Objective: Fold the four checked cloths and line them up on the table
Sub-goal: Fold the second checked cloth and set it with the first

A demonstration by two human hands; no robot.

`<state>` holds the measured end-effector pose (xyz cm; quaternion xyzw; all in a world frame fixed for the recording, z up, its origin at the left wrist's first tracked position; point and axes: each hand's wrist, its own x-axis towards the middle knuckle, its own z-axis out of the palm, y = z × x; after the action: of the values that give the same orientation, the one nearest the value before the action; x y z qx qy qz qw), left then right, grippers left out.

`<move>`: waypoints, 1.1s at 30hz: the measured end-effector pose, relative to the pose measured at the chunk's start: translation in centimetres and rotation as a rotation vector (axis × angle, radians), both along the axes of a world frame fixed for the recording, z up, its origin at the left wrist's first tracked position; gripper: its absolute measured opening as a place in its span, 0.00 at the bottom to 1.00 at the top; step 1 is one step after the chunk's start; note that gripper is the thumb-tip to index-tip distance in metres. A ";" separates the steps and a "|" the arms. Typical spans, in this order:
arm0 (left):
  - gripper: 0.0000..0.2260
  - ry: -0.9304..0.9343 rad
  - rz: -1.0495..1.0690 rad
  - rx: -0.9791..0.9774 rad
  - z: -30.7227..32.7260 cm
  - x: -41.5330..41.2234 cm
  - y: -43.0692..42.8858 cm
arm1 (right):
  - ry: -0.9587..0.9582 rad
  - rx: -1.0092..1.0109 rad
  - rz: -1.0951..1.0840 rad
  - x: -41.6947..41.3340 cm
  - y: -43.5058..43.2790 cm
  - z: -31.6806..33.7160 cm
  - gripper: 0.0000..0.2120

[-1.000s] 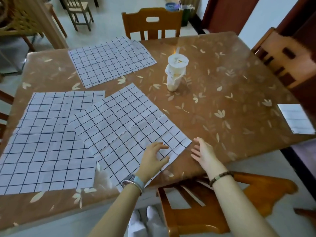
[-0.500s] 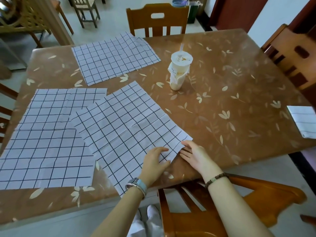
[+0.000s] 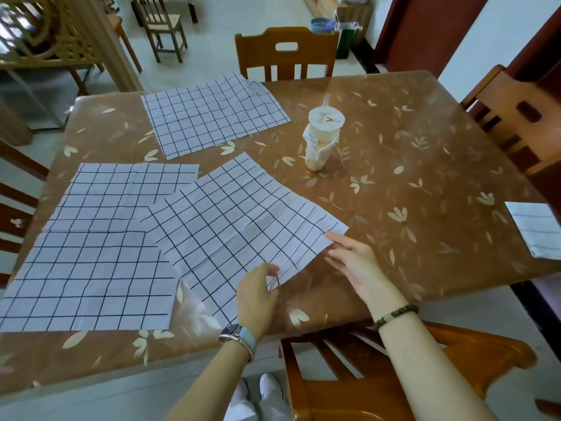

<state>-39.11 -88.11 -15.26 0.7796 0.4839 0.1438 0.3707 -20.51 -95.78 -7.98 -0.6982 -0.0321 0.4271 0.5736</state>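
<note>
Left cloth (image 3: 91, 262): lies flat and unfolded at the lower left of the frame, with a crease across its middle. I cannot tell whether it is one sheet or two abutting.
Far cloth (image 3: 212, 117): lies flat and unfolded at upper centre-left, near the far edge of the table (image 3: 425, 177), apart from the others.
Middle cloth (image 3: 236, 226): spread at an angle at frame centre, its left corner overlapping the left cloth. Its near right edge is slightly raised off the table.
Left hand (image 3: 258, 296): thumb and curled fingers pinch the near edge of the middle cloth, low of centre.
Right hand (image 3: 355, 259): fingers mostly straight, with the fingertips at the right corner of the same cloth. Contact is evident, but I cannot tell whether a pinch has closed.
Cup (image 3: 321, 138): a lidded drink with a straw, upright above centre, well apart from the hands.
Folded cloth (image 3: 537, 229): a small folded rectangle at the right edge of the frame, partly cut off.
Step in hand: judged to be taking hold of the middle cloth's near edge for its first fold. One cloth appears finished.
Next move: both corners need a secure hold. The edge should then be carried over to meet the opposite edge squarely, and the overlap with the left cloth may drag that cloth along.
</note>
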 end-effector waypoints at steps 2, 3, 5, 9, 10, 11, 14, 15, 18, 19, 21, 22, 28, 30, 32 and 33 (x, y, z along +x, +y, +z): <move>0.09 -0.011 0.067 -0.040 0.4 -1.5 0.6 | -0.077 -0.032 0.014 0.0 0.4 0.1 0.21; 0.08 -0.015 0.098 -0.064 0.5 -2.3 1.0 | -0.103 -0.040 0.023 0.0 0.7 0.1 0.21; 0.04 -0.007 0.143 -0.092 0.8 -3.8 1.8 | -0.146 -0.051 0.037 -0.4 1.3 0.2 0.21; 0.06 0.033 0.178 -0.088 1.2 -6.9 3.0 | -0.306 -0.074 0.083 -1.2 2.3 0.6 0.18; 0.07 0.043 0.180 -0.096 1.4 -7.6 3.3 | -0.370 -0.085 0.109 -1.3 2.6 0.5 0.17; 0.07 0.045 0.182 -0.108 1.5 -8.4 3.6 | -0.435 -0.102 0.143 -1.3 2.7 0.3 0.16; 0.07 0.040 0.176 -0.129 1.8 -10.4 4.6 | -0.675 -0.218 0.295 -1.2 3.1 -0.2 0.18; 0.07 0.040 0.175 -0.148 2.1 -11.1 4.9 | -0.741 -0.271 0.346 -1.1 3.2 -0.5 0.17; 0.05 -0.011 0.130 -0.185 2.8 -12.9 5.5 | -0.837 -0.430 0.545 -1.4 3.5 -0.4 0.12; 0.05 -0.024 0.121 -0.193 3.3 -13.4 5.6 | -0.840 -0.450 0.611 -1.5 3.8 -0.2 0.10; 0.08 -0.042 0.123 -0.214 3.9 -14.3 5.9 | -0.810 -0.419 0.673 -1.8 4.3 0.2 0.06; 0.08 -0.048 0.127 -0.221 4.0 -14.8 6.2 | -0.767 -0.384 0.682 -2.0 4.6 0.4 0.06; 0.03 -0.050 0.187 -0.325 3.7 -17.1 6.9 | -0.624 -0.270 0.637 -2.0 5.7 0.4 0.02; 0.04 -0.050 0.202 -0.349 3.6 -17.5 6.9 | -0.615 -0.231 0.584 -2.2 6.1 0.4 0.03; 0.07 -0.068 0.231 -0.381 3.6 -17.6 6.9 | -0.606 -0.195 0.542 -2.2 6.6 0.4 0.03; 0.06 -0.078 0.252 -0.388 3.5 -17.7 6.9 | -0.601 -0.185 0.527 -2.1 6.7 0.5 0.03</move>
<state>-56.85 -81.17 -11.75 0.6213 0.5811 0.1233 0.5110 -22.65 -89.06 -7.52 -0.8082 -0.3376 0.3377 0.3445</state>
